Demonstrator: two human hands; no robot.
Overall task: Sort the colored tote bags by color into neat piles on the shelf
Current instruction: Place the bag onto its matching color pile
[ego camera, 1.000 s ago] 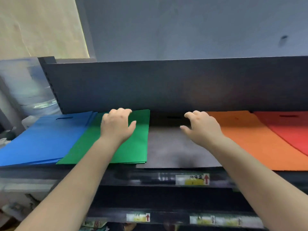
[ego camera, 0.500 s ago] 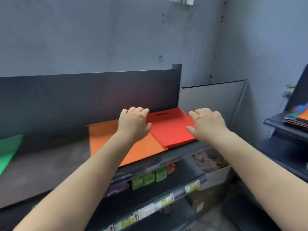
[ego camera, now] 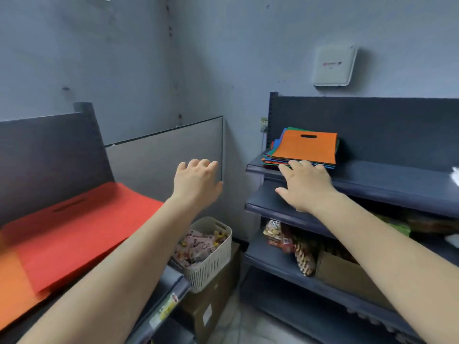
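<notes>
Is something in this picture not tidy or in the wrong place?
Yes. The mixed stack of bags on the right shelf is unsorted: an orange bag lies on top, with green, blue and red edges sticking out unevenly below. The right hand reaches its front edge.

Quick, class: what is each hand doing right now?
Left hand: open, in the air, holding nothing.
Right hand: open, fingers reaching the near edge of the mixed stack of bags, gripping nothing yet.

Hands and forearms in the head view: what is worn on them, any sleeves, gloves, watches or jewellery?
Nothing worn that shows. The left hand and right hand are bare, without gloves, rings or a watch. Both forearms are uncovered up to the frame's edge, so no sleeve is in view.
</notes>
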